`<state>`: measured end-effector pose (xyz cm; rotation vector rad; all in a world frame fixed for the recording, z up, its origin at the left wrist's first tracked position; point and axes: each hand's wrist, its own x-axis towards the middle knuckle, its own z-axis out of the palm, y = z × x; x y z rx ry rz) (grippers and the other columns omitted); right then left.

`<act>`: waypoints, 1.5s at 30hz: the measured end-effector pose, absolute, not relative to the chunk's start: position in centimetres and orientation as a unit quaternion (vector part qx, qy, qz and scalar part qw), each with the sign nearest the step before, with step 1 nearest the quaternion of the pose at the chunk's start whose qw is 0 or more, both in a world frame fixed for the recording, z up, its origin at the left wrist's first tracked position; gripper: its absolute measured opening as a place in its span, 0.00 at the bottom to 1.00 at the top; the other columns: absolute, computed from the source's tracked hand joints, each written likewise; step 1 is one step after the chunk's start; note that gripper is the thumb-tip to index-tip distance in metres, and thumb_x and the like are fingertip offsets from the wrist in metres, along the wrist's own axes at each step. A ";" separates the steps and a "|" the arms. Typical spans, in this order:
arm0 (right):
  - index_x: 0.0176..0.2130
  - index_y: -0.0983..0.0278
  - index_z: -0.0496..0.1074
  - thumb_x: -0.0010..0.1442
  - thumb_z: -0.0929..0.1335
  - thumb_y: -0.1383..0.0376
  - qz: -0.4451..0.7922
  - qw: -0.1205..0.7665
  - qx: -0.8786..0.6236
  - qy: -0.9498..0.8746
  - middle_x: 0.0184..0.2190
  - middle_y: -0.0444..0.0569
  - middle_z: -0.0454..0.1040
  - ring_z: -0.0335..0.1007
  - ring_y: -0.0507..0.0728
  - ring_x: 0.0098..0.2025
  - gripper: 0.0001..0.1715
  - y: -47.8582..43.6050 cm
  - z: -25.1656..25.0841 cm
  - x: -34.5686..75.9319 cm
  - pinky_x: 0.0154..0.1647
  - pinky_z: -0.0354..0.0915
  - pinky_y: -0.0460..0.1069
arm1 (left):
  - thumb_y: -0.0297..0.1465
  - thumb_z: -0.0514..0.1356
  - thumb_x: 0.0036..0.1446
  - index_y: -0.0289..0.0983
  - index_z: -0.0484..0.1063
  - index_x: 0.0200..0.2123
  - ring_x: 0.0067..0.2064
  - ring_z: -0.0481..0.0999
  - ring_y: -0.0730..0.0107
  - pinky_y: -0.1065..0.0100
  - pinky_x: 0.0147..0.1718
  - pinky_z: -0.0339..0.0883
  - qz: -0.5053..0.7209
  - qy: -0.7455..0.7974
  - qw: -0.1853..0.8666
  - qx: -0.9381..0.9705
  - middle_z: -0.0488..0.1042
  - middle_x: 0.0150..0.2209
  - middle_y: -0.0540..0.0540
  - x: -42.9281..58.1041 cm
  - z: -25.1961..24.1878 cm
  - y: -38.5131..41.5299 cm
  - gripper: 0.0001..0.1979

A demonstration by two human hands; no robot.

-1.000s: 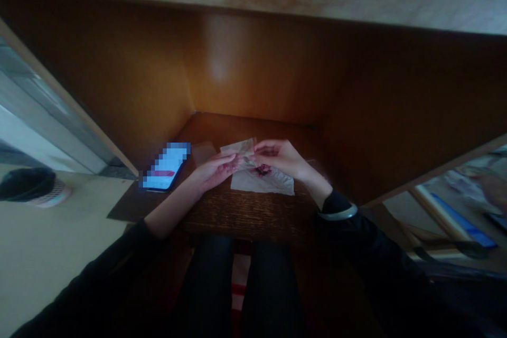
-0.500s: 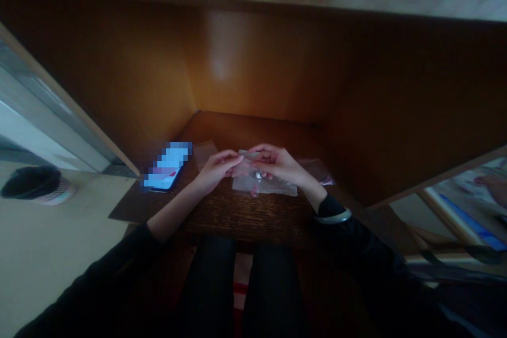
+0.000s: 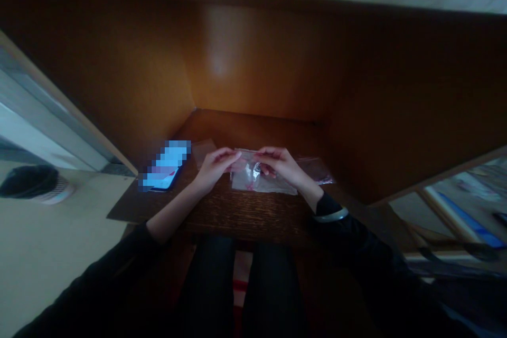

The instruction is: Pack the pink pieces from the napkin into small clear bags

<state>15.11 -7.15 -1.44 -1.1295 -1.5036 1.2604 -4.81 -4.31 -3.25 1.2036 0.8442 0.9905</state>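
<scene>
Between my hands is a small clear plastic bag [image 3: 250, 170], its upper edge stretched from one hand to the other. My left hand [image 3: 217, 165] pinches its left top corner between thumb and fingers. On the other side, my right hand [image 3: 279, 162] is closed on the right part of the same edge. Something small and pinkish shows at the bag's lower end, too blurred to name. Under it, another clear plastic sheet or bag [image 3: 277, 186] lies on the dark wooden shelf [image 3: 237, 216].
A phone [image 3: 168, 166] with a lit, blurred screen lies left of my hands. More clear plastic lies at the left [image 3: 203, 150] and right [image 3: 317, 169]. Wooden panels [image 3: 253, 58] enclose the shelf at back and sides. A lined bin [image 3: 35, 182] stands on the floor at far left.
My hands have moved slightly apart, and the bag's top edge is now spread flatter between them. The view has shifted a little.
</scene>
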 end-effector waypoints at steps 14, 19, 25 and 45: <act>0.35 0.65 0.75 0.54 0.73 0.55 0.511 0.450 -0.437 -0.588 0.14 0.37 0.64 0.52 0.45 0.14 0.16 -7.0 -2.2 15.1 0.15 0.45 0.44 | 0.31 0.64 0.52 0.36 0.75 0.29 0.37 0.77 0.69 0.66 0.42 0.69 0.424 0.360 0.601 0.574 0.79 0.32 0.48 -4.6 -2.8 -4.6 0.04; 0.34 0.66 0.74 0.54 0.72 0.54 0.528 0.440 -0.417 -0.595 0.17 0.37 0.65 0.50 0.44 0.15 0.16 -7.3 -2.0 14.7 0.15 0.44 0.44 | 0.30 0.63 0.53 0.36 0.76 0.29 0.37 0.77 0.68 0.67 0.42 0.68 0.407 0.353 0.563 0.627 0.78 0.31 0.48 -4.5 -2.3 -4.8 0.03; 0.35 0.66 0.74 0.56 0.71 0.56 0.507 0.432 -0.413 -0.621 0.17 0.37 0.63 0.51 0.45 0.17 0.15 -7.5 -1.9 14.4 0.18 0.46 0.44 | 0.29 0.62 0.54 0.36 0.75 0.29 0.36 0.76 0.69 0.68 0.41 0.68 0.398 0.350 0.554 0.642 0.78 0.30 0.49 -4.7 -2.4 -4.8 0.03; 0.32 0.65 0.71 0.60 0.67 0.61 0.439 0.415 -0.387 -0.696 0.30 0.45 0.73 0.69 0.51 0.33 0.09 -7.2 -2.1 14.0 0.39 0.64 0.49 | 0.29 0.63 0.53 0.38 0.78 0.30 0.36 0.75 0.70 0.70 0.41 0.67 0.385 0.331 0.554 0.660 0.79 0.32 0.49 -4.6 -2.9 -4.6 0.03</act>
